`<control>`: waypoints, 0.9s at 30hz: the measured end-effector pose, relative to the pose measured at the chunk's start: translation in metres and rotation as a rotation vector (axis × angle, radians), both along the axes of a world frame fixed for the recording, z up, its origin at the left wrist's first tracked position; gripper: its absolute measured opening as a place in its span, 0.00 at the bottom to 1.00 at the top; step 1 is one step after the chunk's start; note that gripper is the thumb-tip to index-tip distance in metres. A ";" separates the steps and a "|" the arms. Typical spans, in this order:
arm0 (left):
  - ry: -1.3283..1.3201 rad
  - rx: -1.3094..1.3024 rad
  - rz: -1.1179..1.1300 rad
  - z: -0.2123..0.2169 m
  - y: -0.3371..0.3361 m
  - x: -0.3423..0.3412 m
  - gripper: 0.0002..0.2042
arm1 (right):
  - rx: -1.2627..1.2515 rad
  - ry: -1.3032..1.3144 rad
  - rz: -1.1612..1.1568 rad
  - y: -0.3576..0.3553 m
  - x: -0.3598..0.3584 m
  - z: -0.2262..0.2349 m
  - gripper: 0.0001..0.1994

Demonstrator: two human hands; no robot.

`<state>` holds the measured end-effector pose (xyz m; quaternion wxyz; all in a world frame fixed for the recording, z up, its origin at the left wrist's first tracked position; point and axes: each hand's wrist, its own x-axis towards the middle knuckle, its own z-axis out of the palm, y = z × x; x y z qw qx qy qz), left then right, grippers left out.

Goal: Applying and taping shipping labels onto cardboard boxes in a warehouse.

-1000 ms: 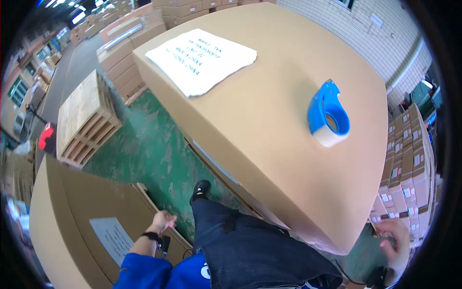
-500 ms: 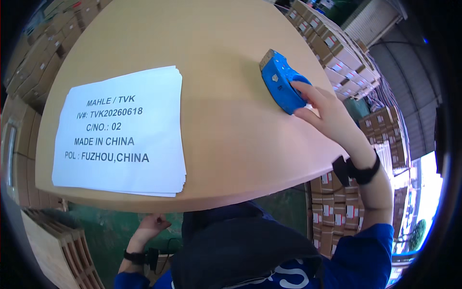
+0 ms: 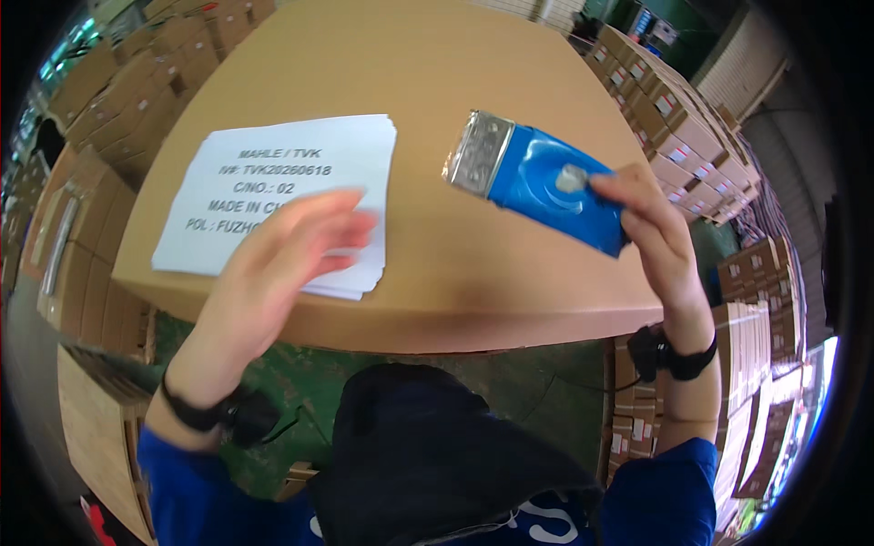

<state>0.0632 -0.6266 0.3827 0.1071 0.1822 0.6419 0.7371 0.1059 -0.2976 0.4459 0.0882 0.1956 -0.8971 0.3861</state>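
My right hand [image 3: 654, 223] grips a blue tape dispenser [image 3: 555, 187] at its right end and holds it over the large cardboard box [image 3: 446, 273]. The dispenser's wide metal head points left, with a shiny edge at its tip. My left hand [image 3: 296, 241] is raised, fingers stretched out and slightly blurred, with nothing visible in it. It covers part of a stack of white printed sheets [image 3: 273, 155] on the box's left side. Whether its fingers touch the paper I cannot tell.
Stacked cartons stand at the left [image 3: 91, 273] and at the far right [image 3: 669, 109]. A wooden pallet [image 3: 100, 437] sits at the lower left. Green floor [image 3: 282, 373] shows between the box and my body. Black bands circle both wrists.
My left hand has come up from below the box's edge to over the sheets. My right hand has lifted the tape dispenser off the box and turned its metal head leftward.
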 end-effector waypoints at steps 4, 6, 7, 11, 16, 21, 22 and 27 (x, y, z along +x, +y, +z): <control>-0.288 0.275 -0.372 0.009 0.035 -0.019 0.23 | -0.052 0.201 0.163 -0.010 0.024 -0.010 0.14; -0.222 0.274 -0.402 0.013 0.043 -0.016 0.22 | -0.066 0.251 0.218 -0.008 0.029 -0.015 0.16; -0.172 0.257 -0.434 0.015 0.045 -0.013 0.20 | -0.072 0.304 0.266 -0.005 0.031 -0.016 0.19; -0.188 0.238 -0.362 0.019 0.059 -0.001 0.16 | -0.104 0.306 0.244 0.001 0.035 -0.020 0.28; 0.162 0.054 -0.134 0.019 0.059 -0.008 0.09 | 0.044 0.406 0.198 0.014 0.042 -0.024 0.31; 0.179 -0.166 0.412 0.069 0.011 -0.027 0.05 | 0.419 0.626 0.122 0.066 0.049 -0.020 0.30; 0.155 -0.119 0.520 0.082 0.001 -0.026 0.06 | 0.402 0.576 0.062 0.076 0.052 -0.018 0.30; 0.524 -0.319 0.381 0.119 0.034 -0.001 0.04 | 0.534 0.533 -0.201 0.076 0.021 -0.027 0.25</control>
